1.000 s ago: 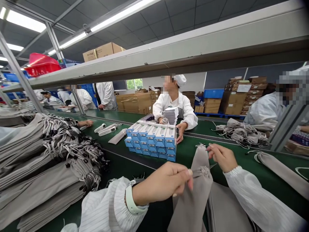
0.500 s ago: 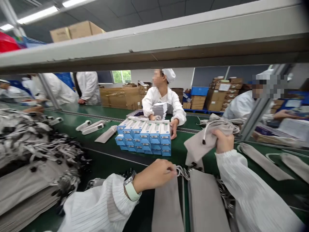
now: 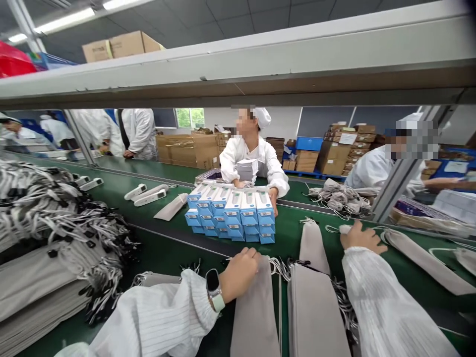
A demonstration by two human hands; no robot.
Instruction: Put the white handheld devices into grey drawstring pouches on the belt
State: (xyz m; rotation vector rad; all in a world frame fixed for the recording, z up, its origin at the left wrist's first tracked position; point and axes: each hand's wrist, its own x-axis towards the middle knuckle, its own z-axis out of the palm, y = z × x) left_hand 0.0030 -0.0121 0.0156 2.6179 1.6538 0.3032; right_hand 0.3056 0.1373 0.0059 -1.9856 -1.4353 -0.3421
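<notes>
My left hand (image 3: 240, 272) lies with curled fingers on the top end of a flat grey drawstring pouch (image 3: 255, 317) right in front of me. A second stack of grey pouches (image 3: 316, 312) sits beside it to the right. My right hand (image 3: 362, 237) rests low on the green belt (image 3: 290, 228), fingers bent and pinched on a white cord (image 3: 342, 229). A single grey pouch (image 3: 314, 243) lies on the belt just left of that hand. Another long grey pouch (image 3: 420, 258) lies to its right.
A block of stacked blue-and-white boxes (image 3: 234, 213) stands mid-belt, a co-worker's hand (image 3: 273, 198) against it. White handheld devices (image 3: 147, 194) lie further left. Piles of grey pouches (image 3: 44, 238) fill the left side. A heap of bunched pouches (image 3: 340, 196) and a slanted frame post (image 3: 399, 173) are at the right.
My right hand lowered the grey pouch it held up and laid it on the belt, then moved right onto a cord. My left hand stayed on the near pouch.
</notes>
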